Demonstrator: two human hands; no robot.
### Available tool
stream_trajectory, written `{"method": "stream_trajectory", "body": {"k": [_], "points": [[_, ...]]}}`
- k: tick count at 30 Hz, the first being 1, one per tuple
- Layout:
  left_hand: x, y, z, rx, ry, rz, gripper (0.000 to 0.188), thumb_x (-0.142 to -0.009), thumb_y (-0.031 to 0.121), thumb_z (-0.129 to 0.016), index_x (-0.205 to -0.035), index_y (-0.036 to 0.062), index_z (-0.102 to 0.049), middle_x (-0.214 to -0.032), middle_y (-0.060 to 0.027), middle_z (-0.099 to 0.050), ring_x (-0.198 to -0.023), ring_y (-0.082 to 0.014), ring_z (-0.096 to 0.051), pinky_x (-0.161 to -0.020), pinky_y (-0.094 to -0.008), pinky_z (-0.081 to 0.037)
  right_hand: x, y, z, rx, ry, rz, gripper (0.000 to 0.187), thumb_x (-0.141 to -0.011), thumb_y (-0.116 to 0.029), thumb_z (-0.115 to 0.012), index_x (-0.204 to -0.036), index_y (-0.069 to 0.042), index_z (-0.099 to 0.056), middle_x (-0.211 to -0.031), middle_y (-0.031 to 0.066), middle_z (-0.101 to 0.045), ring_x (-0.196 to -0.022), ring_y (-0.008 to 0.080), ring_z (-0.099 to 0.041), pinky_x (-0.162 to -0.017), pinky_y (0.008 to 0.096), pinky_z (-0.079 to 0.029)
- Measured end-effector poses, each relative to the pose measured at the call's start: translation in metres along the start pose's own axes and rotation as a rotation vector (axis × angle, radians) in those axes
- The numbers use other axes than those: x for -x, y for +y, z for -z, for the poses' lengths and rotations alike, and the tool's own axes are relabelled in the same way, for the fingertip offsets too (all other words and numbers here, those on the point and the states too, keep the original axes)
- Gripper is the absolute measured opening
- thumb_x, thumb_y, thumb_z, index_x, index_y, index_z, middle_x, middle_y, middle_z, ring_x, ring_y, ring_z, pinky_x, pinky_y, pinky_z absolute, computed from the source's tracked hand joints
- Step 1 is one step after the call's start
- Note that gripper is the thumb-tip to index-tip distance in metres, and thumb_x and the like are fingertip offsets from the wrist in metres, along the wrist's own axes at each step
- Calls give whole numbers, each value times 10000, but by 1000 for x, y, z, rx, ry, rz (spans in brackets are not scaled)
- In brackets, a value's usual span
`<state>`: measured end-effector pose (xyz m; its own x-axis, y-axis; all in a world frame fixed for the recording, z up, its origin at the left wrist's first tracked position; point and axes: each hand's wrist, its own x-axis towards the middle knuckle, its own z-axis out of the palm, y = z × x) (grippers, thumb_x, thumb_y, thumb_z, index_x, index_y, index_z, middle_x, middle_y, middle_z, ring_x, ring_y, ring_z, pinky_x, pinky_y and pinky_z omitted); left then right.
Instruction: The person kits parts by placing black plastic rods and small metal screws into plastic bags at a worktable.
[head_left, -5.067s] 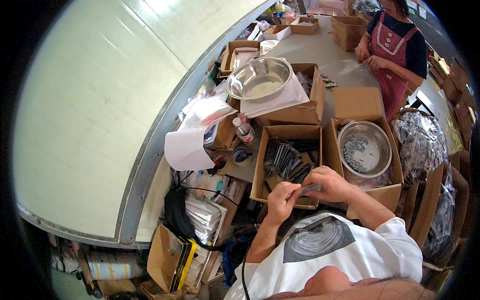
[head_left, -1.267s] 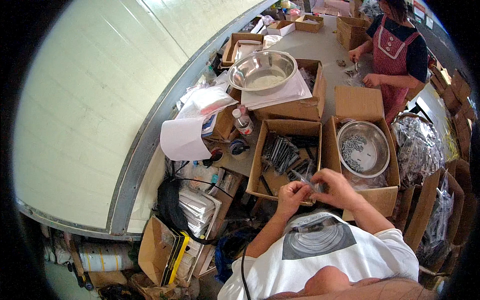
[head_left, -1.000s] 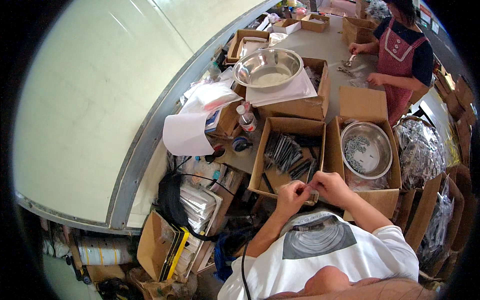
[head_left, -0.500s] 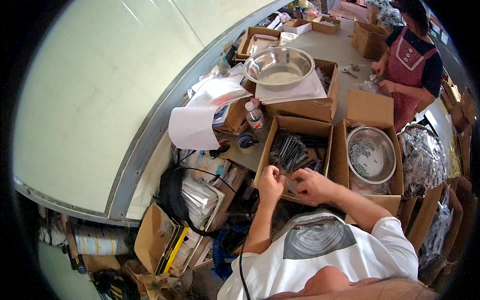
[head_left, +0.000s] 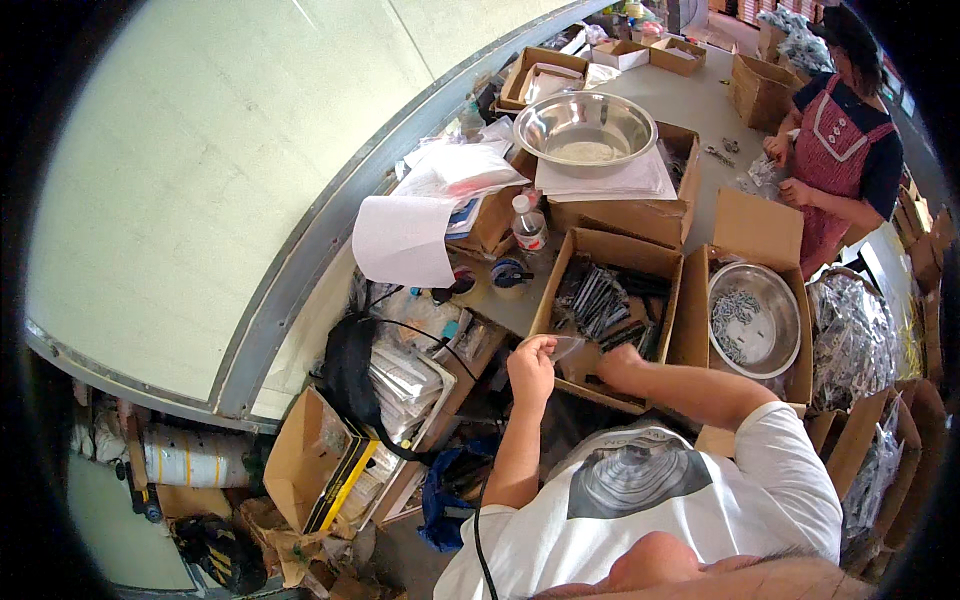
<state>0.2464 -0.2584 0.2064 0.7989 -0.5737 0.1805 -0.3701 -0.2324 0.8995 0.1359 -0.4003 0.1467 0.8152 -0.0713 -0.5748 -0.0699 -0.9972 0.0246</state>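
My left hand (head_left: 532,368) pinches a thin clear plastic bag (head_left: 568,345) at the near left edge of an open cardboard box (head_left: 672,312). Inside that box lie several dark, slender rod-like pieces (head_left: 600,308), some in clear wrapping. My right hand (head_left: 622,368) is down inside the box's near side; its fingers are blurred and turned away, so what they touch is hidden. Just to the right, a steel bowl (head_left: 782,325) with small silvery metal pieces (head_left: 736,318), apparently screws, sits in another open carton (head_left: 760,225).
A large steel basin (head_left: 585,150) rests on papers over a carton beyond. Left of the box stand a plastic bottle (head_left: 528,225) and tape rolls (head_left: 510,272). A co-worker in a red apron (head_left: 840,150) handles small items across the table. Bagged parts (head_left: 855,340) lie at right.
My hands have drawn apart: the right has gone down into the box, while the left keeps the plastic bag at the edge. The whole view has shifted slightly.
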Motion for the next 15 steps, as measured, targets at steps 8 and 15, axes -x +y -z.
{"method": "stream_trajectory", "body": {"k": [8, 15], "points": [[1, 9, 8, 84, 37, 46, 194, -836, -83, -459, -889, -34, -640, -908, -109, -670, -737, -181, -658, -579, -278, -539, 33, -1, 58, -29, -82, 10, 310, -758, -257, -658, -1028, -106, -669, -1000, 78, -672, -941, 250, -645, -723, 393, -505], [0, 13, 5, 105, 10, 101, 196, -858, -69, -454, -906, -36, -641, -924, -94, -672, -742, -162, -658, -565, -271, -537, 3, 49, 56, 88, 118, -125, 223, -698, -205, -705, -905, -125, -709, -966, 75, -679, -930, 251, -646, -734, 387, -513]]}}
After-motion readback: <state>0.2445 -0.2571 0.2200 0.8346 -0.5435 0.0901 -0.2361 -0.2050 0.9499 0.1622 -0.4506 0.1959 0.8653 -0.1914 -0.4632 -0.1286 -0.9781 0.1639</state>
